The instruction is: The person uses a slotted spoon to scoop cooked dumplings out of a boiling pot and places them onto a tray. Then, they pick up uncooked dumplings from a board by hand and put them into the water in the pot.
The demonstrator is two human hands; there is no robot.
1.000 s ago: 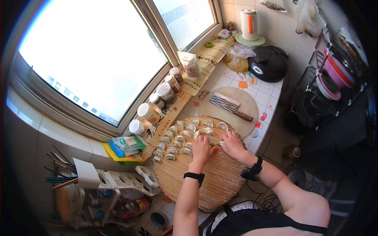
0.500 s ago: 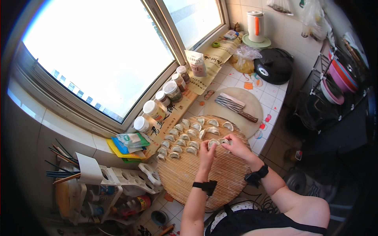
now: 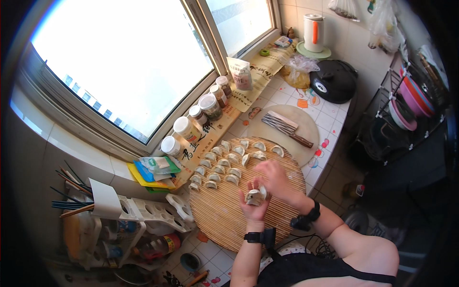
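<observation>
In my left hand (image 3: 254, 211), turned palm up over the near part of the round slatted bamboo board (image 3: 224, 222), lie what look like two pale dumplings (image 3: 256, 195), side by side against the fingers. My right hand (image 3: 277, 181) hovers just beyond and to the right, its fingers stretched out to the left and slightly blurred, with nothing visible in them. Rows of folded dumplings (image 3: 218, 169) cover the far left part of the board. One more dumpling (image 3: 277, 150) sits near its far right rim.
Beyond the board, a cleaver (image 3: 289, 129) lies on a round pale cutting board (image 3: 306, 122). Lidded jars (image 3: 187, 129) line the windowsill at left. A black domed appliance (image 3: 333, 81) and a white jug (image 3: 313, 33) stand at the back. A white rack (image 3: 143, 215) is at lower left.
My left hand has drawn back toward me and turned palm up, now cradling the dumplings. My right hand has come off its dumpling and spread its fingers.
</observation>
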